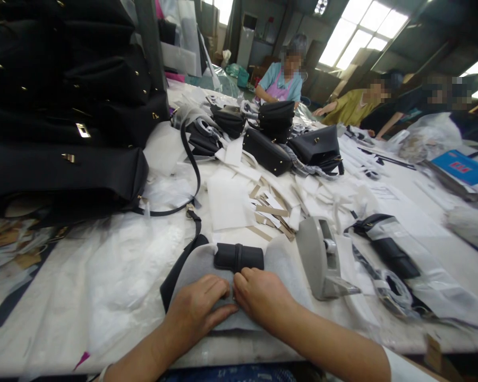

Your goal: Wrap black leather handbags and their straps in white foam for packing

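Directly in front of me lies a black handbag, mostly covered by a pale grey wrapping sheet. Its black flap tab, with a raised band across it, shows on top of the sheet. My left hand rests on the sheet with curled fingers, its thumb pointing right. Close beside it, my right hand has its fingers pinched together just below the tab's lower edge. What lies between the fingertips is small and mostly hidden. A black strap with a buckle runs up from the bag's left side.
Black bags are piled high at left. A grey tape dispenser stands close on my right, near a partly wrapped bag. Paper strips, foam sheets and more bags lie ahead. Co-workers are across the table.
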Demonstrator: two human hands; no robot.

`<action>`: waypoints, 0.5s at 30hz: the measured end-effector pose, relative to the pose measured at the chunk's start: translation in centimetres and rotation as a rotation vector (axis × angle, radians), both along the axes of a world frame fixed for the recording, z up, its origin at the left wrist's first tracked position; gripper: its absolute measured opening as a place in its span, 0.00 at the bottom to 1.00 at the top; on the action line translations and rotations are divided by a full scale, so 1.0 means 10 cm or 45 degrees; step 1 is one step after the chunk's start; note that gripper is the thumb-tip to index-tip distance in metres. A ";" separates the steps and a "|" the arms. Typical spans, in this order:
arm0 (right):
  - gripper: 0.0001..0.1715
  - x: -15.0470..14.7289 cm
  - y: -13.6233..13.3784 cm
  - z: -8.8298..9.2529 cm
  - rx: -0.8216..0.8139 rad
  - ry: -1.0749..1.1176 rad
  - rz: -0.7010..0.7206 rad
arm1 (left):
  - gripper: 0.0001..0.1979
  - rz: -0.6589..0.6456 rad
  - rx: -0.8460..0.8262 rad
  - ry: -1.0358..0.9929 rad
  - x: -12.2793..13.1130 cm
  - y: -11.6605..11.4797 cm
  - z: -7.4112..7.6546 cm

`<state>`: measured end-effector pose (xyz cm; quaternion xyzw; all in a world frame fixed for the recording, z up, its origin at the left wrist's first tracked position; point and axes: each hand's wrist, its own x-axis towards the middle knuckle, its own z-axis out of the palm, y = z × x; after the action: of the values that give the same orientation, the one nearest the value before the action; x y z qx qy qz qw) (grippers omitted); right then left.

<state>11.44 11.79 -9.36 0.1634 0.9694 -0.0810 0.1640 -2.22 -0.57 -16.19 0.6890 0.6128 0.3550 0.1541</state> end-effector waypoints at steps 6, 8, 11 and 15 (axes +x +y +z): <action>0.15 -0.02 0.05 0.07 -0.123 -0.050 -0.331 | 0.10 0.000 0.013 -0.010 0.00 0.00 0.01; 0.16 0.04 0.13 0.10 -0.238 0.027 -0.289 | 0.10 0.001 0.005 -0.034 0.00 0.00 0.02; 0.09 0.15 0.25 0.16 -0.258 0.167 -0.081 | 0.09 0.003 -0.007 -0.055 0.00 0.00 0.01; 0.16 0.14 0.32 0.20 -0.083 0.153 0.357 | 0.08 0.006 0.011 -0.057 0.00 0.00 -0.01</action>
<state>12.89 14.95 -7.38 0.0160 0.9877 -0.0984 0.1205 -2.18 -0.58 -16.29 0.6800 0.6095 0.3732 0.1639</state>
